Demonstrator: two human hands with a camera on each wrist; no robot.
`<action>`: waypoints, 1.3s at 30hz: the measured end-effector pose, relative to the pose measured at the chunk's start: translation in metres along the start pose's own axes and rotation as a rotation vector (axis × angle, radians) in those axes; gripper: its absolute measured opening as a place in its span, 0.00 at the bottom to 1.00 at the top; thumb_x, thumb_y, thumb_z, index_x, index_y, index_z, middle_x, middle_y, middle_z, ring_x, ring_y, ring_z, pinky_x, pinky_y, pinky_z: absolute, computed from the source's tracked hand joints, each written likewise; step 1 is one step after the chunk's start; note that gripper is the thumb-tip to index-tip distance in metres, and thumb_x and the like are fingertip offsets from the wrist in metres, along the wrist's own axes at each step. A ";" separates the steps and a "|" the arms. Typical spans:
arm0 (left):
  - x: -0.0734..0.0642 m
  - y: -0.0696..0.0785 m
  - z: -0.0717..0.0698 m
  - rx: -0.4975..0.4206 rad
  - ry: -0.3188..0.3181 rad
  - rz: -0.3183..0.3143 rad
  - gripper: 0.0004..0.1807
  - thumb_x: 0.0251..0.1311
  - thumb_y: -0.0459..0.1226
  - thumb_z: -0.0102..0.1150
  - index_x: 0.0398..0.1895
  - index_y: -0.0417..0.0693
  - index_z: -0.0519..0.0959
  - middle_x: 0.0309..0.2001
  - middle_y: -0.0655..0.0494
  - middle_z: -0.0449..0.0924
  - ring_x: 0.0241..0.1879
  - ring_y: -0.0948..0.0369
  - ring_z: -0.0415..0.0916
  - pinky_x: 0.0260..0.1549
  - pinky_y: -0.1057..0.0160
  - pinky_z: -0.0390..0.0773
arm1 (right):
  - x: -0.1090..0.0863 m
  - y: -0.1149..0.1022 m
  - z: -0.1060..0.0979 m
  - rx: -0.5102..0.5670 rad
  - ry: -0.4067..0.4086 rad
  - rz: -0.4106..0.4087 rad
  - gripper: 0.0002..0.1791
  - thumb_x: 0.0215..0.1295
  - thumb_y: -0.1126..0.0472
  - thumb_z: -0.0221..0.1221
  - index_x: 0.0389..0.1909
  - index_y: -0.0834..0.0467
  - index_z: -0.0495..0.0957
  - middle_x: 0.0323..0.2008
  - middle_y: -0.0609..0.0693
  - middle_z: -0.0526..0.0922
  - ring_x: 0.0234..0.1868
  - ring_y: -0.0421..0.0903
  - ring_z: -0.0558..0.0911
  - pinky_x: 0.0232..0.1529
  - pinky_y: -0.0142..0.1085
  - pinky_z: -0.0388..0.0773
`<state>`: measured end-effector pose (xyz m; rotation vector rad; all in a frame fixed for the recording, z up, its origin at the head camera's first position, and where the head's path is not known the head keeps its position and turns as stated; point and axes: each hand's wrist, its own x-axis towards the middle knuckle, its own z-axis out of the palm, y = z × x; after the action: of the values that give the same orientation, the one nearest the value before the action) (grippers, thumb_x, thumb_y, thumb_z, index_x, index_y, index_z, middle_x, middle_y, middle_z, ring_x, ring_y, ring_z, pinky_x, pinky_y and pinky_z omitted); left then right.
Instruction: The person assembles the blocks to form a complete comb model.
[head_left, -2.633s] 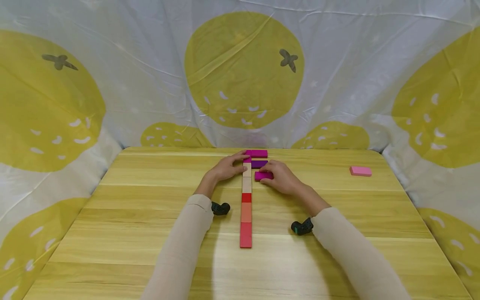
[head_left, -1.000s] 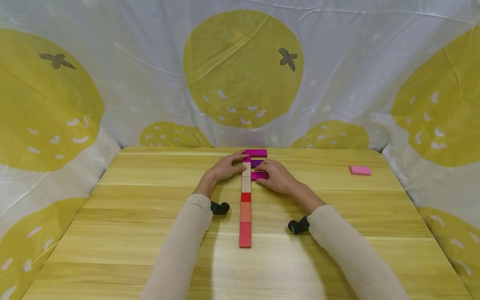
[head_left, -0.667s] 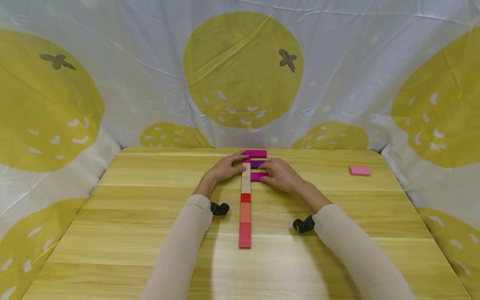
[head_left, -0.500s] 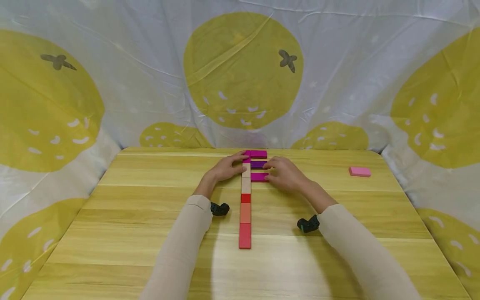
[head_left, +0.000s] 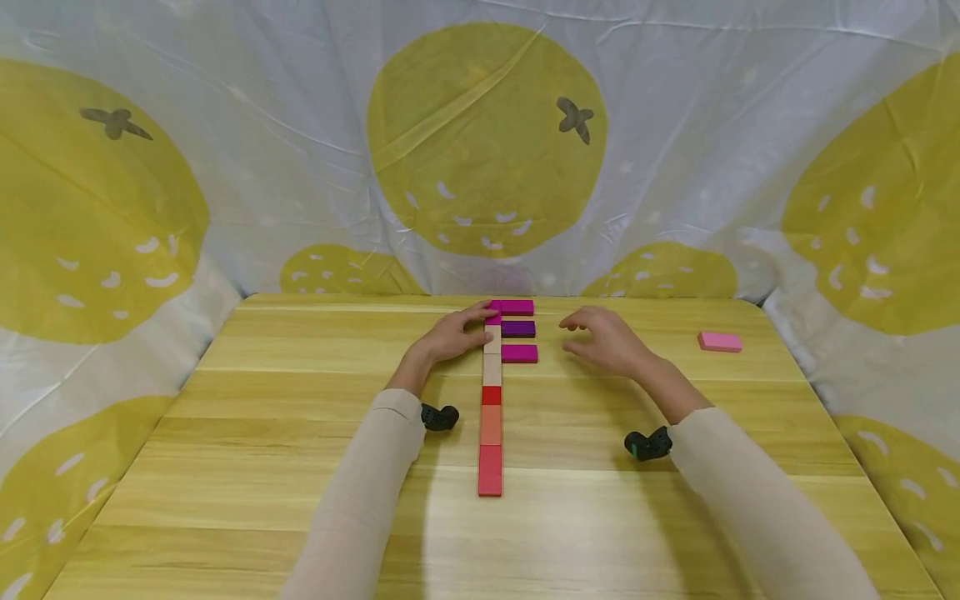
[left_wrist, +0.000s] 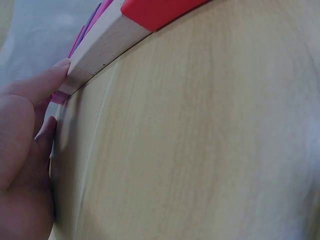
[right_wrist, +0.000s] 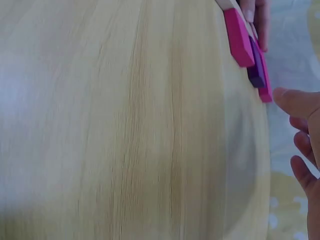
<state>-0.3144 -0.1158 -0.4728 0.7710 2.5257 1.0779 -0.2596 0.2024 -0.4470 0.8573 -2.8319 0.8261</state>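
Observation:
A straight row of flat wooden blocks runs away from me: a pinkish-red block, an orange block, a red block, plain wood blocks and a magenta block at the far end. My left hand rests against that far end, its fingertips on the magenta block and its thumb on a plain one. Three blocks stick out rightward from the row: a far magenta block, a purple block and a near magenta block. Right of them my right hand holds nothing, fingers loosely bent.
A light pink block lies by itself toward the right side of the wooden table. Behind the table's far edge hangs a white curtain with big yellow fruit prints. Each wrist carries a black camera.
My right hand slid the near magenta block left against the row, let it go and drew back to the right. My left hand stayed in place.

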 end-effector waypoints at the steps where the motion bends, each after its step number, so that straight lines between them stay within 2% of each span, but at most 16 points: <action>1: 0.000 0.000 0.000 -0.001 0.001 0.000 0.29 0.77 0.42 0.57 0.78 0.48 0.68 0.82 0.57 0.51 0.80 0.52 0.44 0.76 0.48 0.50 | -0.002 0.002 -0.002 -0.002 0.003 0.007 0.17 0.65 0.64 0.71 0.53 0.66 0.85 0.49 0.60 0.85 0.49 0.58 0.82 0.50 0.53 0.79; 14: -0.001 -0.001 -0.001 0.012 0.005 0.002 0.29 0.77 0.43 0.57 0.78 0.49 0.68 0.82 0.56 0.51 0.80 0.51 0.46 0.75 0.47 0.51 | -0.027 0.030 -0.016 -0.021 0.044 0.067 0.18 0.64 0.65 0.72 0.52 0.67 0.84 0.47 0.61 0.85 0.48 0.59 0.82 0.49 0.55 0.79; 19: -0.001 0.000 -0.001 0.009 0.004 -0.008 0.29 0.77 0.42 0.57 0.78 0.49 0.68 0.82 0.58 0.51 0.80 0.52 0.46 0.75 0.48 0.51 | -0.038 0.040 -0.025 -0.033 0.039 0.110 0.19 0.65 0.64 0.71 0.54 0.67 0.83 0.49 0.62 0.84 0.50 0.60 0.81 0.51 0.56 0.78; 29: 0.000 0.001 0.001 0.008 -0.003 0.009 0.29 0.77 0.41 0.56 0.78 0.49 0.68 0.82 0.56 0.50 0.80 0.51 0.46 0.75 0.48 0.51 | -0.062 0.065 -0.048 -0.054 0.058 0.190 0.21 0.66 0.63 0.71 0.56 0.69 0.82 0.49 0.65 0.84 0.50 0.64 0.81 0.51 0.59 0.77; 39: 0.000 0.000 0.001 0.007 0.001 0.000 0.29 0.77 0.41 0.57 0.78 0.49 0.68 0.82 0.57 0.51 0.80 0.51 0.46 0.75 0.47 0.51 | -0.087 0.084 -0.066 0.034 0.069 0.347 0.25 0.70 0.56 0.68 0.61 0.68 0.79 0.54 0.67 0.81 0.56 0.68 0.78 0.54 0.62 0.75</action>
<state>-0.3141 -0.1149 -0.4732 0.7729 2.5320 1.0698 -0.2366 0.3389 -0.4492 0.3330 -2.9540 0.9204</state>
